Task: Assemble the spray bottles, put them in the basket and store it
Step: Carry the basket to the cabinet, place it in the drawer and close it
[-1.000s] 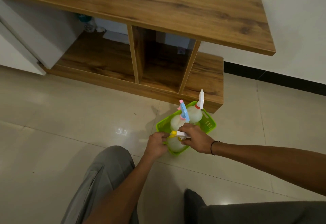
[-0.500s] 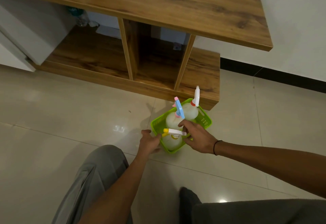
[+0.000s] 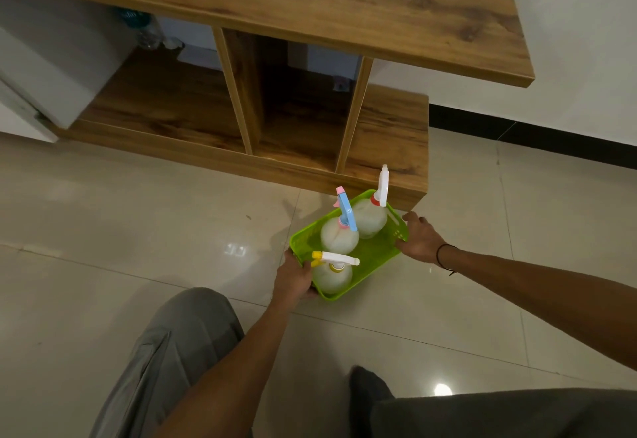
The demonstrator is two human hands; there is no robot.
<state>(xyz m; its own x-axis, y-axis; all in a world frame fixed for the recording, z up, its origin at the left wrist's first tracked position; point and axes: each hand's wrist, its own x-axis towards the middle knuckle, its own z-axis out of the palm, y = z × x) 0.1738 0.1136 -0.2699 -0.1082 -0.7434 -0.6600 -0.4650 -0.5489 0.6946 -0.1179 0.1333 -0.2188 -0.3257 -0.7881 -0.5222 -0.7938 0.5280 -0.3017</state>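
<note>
Floor tiles (image 3: pixel 172 230): both hands (image 3: pixel 418 239) grip opposite basket (image 3: pixel 375 258) ends.

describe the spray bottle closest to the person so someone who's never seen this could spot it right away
On the tiled floor in front of the low wooden shelf unit sits a green basket gripped at each end by a hand. Three pale spray bottles stand in it; the yellow-nozzled bottle is at the near end, beside the left hand. The other two have a blue or white-and-red trigger head.

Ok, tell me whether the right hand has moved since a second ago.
Yes. The right hand left the yellow-nozzled spray bottle and went to the far right rim of the green plastic basket, nearer the wooden shelf unit.
</note>
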